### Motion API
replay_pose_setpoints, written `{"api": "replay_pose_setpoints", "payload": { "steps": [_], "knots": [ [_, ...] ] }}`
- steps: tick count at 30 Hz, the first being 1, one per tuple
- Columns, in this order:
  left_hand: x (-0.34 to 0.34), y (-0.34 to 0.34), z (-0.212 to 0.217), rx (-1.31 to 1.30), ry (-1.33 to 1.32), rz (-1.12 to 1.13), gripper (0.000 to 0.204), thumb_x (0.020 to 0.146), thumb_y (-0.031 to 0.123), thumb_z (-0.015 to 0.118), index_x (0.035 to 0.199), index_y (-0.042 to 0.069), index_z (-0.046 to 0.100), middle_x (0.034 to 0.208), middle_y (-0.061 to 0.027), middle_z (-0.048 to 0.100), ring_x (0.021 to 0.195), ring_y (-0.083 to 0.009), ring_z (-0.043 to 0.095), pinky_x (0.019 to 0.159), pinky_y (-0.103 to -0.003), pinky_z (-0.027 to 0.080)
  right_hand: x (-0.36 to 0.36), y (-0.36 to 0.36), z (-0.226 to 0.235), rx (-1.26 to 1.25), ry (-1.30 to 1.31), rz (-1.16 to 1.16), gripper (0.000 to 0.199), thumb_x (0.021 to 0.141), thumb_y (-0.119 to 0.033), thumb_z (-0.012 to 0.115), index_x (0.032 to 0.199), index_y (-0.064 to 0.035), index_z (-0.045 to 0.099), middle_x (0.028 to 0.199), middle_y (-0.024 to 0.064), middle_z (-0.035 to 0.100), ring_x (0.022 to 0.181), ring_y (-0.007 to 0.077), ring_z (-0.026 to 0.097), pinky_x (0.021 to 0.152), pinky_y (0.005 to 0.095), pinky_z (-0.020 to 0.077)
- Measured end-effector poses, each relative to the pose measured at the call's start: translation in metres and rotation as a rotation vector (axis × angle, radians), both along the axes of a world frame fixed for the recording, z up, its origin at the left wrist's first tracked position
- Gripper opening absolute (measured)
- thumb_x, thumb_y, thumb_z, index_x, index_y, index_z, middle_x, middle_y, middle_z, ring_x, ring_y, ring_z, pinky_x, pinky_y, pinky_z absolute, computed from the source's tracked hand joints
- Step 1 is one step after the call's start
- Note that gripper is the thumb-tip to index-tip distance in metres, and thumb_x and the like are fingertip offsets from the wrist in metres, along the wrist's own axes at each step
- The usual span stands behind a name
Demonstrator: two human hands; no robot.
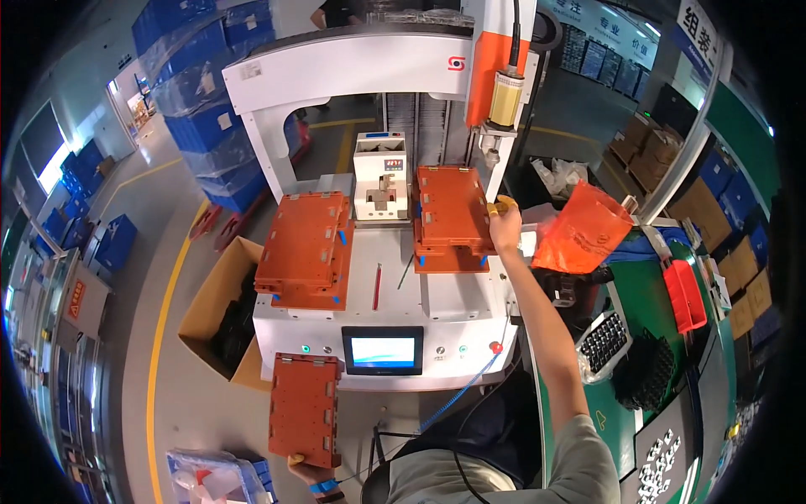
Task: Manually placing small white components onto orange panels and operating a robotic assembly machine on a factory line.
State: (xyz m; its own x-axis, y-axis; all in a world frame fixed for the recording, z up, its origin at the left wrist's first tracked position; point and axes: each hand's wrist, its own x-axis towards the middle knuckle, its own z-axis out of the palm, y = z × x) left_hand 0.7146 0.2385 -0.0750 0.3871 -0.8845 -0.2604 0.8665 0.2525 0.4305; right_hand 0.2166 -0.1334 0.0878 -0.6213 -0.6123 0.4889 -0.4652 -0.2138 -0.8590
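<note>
My left hand (306, 470) grips the lower edge of a loose orange-brown fixture plate (305, 407), holding it in front of the machine at the lower left. The plate has small holes and metal hinges on its top edge. My right hand (504, 225), with yellow finger covers, reaches forward and is closed at the right edge of the right-hand orange-brown fixture (453, 210); its fingertips are partly hidden. A second closed fixture (304, 239) with blue tabs lies on the machine's left side. A blue band (323, 485) circles my left wrist.
Between the fixtures stands a white feeder unit (380, 176); a screwdriver head (491, 143) hangs above the right side. The white machine has a screen (383, 350). A cardboard box (222, 311) stands left. An orange bag (583, 228) and black tray (604, 343) lie right.
</note>
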Motion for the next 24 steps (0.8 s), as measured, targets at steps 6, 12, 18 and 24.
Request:
{"api": "replay_pose_setpoints", "payload": {
  "steps": [6,12,18,24],
  "knots": [
    [-0.024,-0.014,0.006,-0.013,-0.002,-0.050,0.080,0.069,0.028,0.050,0.145,0.003,0.044,0.140,-0.0204,0.056,0.116,-0.0433,0.062,0.090,-0.057,0.057,-0.027,-0.046,0.002,-0.009,0.087,0.191,0.026,0.085,-0.013,0.069,0.108,0.0002,0.070,0.097,0.0203,0.073,0.089,0.0318,0.072,0.079,0.0389,0.0551],
    [-0.034,-0.030,0.027,0.085,-0.081,-0.034,0.080,0.066,0.027,0.050,0.141,0.001,0.046,0.139,-0.0215,0.056,0.114,-0.0423,0.062,0.088,-0.056,0.058,-0.077,-0.031,-0.024,0.235,0.269,-0.214,0.021,0.085,-0.020,0.065,0.099,-0.0082,0.077,0.095,0.0206,0.072,0.094,0.0388,0.070,0.082,0.0440,0.0545],
    [-0.051,-0.049,0.027,0.003,-0.065,-0.095,0.088,0.059,0.022,0.060,0.142,0.001,0.043,0.136,-0.0234,0.056,0.109,-0.0447,0.064,0.088,-0.054,0.060,-0.103,-0.065,-0.037,0.111,-0.112,0.111,0.031,0.085,-0.022,0.071,0.099,0.0053,0.073,0.089,0.0107,0.074,0.079,0.0173,0.070,0.070,0.0331,0.0541],
    [-0.036,-0.039,-0.004,-0.042,-0.120,-0.095,0.085,0.059,0.022,0.060,0.141,0.001,0.045,0.134,-0.0226,0.057,0.107,-0.0444,0.065,0.086,-0.054,0.060,-0.075,-0.068,0.012,0.621,-0.261,0.313,0.032,0.081,-0.034,0.080,0.089,-0.0029,0.074,0.082,0.0035,0.070,0.072,0.0146,0.064,0.063,0.0296,0.0498]
  ]
}}
